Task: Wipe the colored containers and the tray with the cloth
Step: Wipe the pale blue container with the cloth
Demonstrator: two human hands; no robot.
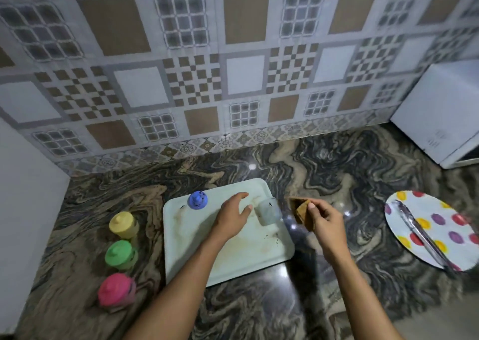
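Tray (228, 259), pale mint, rounded corners, lies flat on the marbled worktop (337, 163), roughly centre. Brownish smears and dark specks across its surface, mostly toward the near right part.

Blue container (197, 199) stands upright on the tray's far left corner. A clear, lidless container (268, 211) sits at the tray's right edge, blurred; whether it is tilted cannot be told.

Off the tray, to its left, three lidded containers stand in a line on the worktop: yellow container (122, 224) farthest, green container (119, 254) in the middle, pink container (115, 289) nearest. All three well apart from the tray.

Left hand (234, 216) over the tray, palm down, fingers spread toward the clear container, fingertips just beside it; grip wide, nothing held. Contact with the tray surface cannot be told.

Right hand (325, 219) just right of the tray, above the worktop, grip narrow and pinched on a folded tan cloth (302, 210). Cloth is beside the clear container, not clearly touching it.

Far right: round plate (440, 246) with red, yellow and purple dots, metal tongs (417, 231) lying across it. White appliance (440, 111) in the far right corner against the patterned tile wall (194, 54).
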